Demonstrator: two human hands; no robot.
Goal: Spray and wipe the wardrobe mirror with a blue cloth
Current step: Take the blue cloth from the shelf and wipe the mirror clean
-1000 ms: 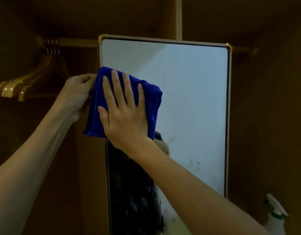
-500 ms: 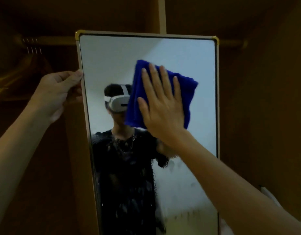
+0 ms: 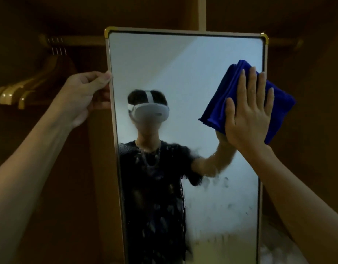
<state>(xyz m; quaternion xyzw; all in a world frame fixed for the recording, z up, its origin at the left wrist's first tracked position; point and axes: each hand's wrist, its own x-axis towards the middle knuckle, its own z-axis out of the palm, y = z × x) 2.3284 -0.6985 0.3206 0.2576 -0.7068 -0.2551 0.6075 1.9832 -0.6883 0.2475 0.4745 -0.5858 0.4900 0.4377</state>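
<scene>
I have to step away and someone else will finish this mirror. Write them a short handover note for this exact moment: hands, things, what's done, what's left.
Left hand: grips the mirror's left frame edge, thumb on the front, steadying it.
Right hand: flat, fingers straight, pressing the folded blue cloth against the glass at the upper right edge; part of the cloth overhangs the frame.
Mirror: upright in the wardrobe. Wooden hangers hang on the rail to the left. No spray bottle is in view.
Done: glass is sprayed; the upper part looks clear.
Left: droplets and streaks cover the lower half; wipe downward from here.
</scene>
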